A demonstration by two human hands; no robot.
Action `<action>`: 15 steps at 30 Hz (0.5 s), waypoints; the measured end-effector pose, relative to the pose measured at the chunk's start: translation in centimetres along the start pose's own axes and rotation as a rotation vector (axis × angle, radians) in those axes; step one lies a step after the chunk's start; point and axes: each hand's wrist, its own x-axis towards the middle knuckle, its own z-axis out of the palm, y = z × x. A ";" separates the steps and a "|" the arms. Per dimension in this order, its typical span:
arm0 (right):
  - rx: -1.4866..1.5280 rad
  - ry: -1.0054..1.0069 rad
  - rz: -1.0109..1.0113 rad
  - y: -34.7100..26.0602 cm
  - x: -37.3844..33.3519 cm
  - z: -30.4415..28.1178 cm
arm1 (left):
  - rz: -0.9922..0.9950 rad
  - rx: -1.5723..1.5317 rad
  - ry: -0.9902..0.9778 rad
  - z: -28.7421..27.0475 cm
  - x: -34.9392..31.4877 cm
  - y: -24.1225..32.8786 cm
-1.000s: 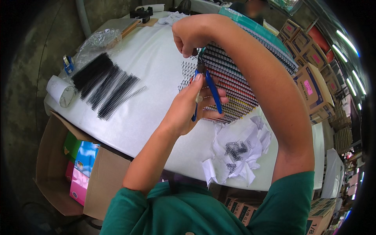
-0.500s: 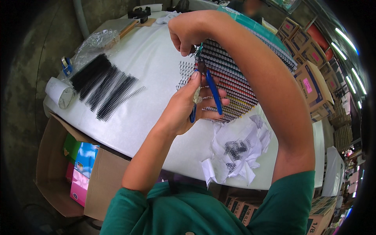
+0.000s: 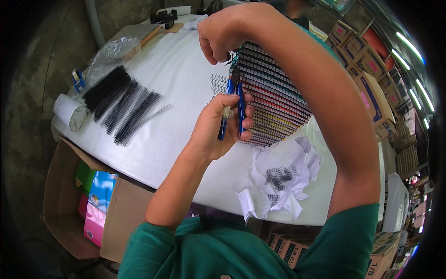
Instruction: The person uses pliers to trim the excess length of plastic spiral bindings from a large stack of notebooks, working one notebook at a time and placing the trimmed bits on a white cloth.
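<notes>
My left hand (image 3: 216, 123) is closed around blue-handled pliers (image 3: 241, 109). Their dark jaws point away from me, at the near-left corner of a fanned stack of spiral-bound notebooks (image 3: 274, 97). My right hand (image 3: 220, 39) reaches over the stack from the right, fingers curled down. Its fingertips pinch at a black spiral coil (image 3: 229, 57) beside the jaws; part of that grip is hidden. Loose coil ends (image 3: 218, 84) stick out left of the stack onto the white table. Crumpled white paper (image 3: 304, 160) nearer me carries short cut coil pieces (image 3: 278, 177).
Several black spiral coils (image 3: 123, 104) lie in a pile at the left of the table (image 3: 186, 60). Near them are a paper roll (image 3: 69, 111), a blue tape dispenser (image 3: 79, 80) and clear plastic (image 3: 111, 51). An open carton (image 3: 123, 216) of notebooks stands below left; stacked boxes (image 3: 371, 100) are at right.
The fingers of my left hand have wrapped round the pliers and drawn the handles closer together. The pliers have shifted slightly left. My right hand stays at about the same spot.
</notes>
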 end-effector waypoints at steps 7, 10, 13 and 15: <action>-0.118 -0.014 0.051 0.0 -2.0 -1.5 | -0.010 0.195 0.072 0.1 -0.3 0.1; -0.113 0.057 0.076 -0.2 -3.3 -1.8 | -0.011 0.272 0.028 -0.7 -0.5 0.3; -0.156 0.107 0.046 -0.1 -3.4 -1.4 | 0.030 0.295 -0.011 0.9 -1.0 -0.1; -0.211 0.125 0.016 -0.2 -3.3 -1.4 | 0.040 0.228 -0.055 0.5 -0.2 0.1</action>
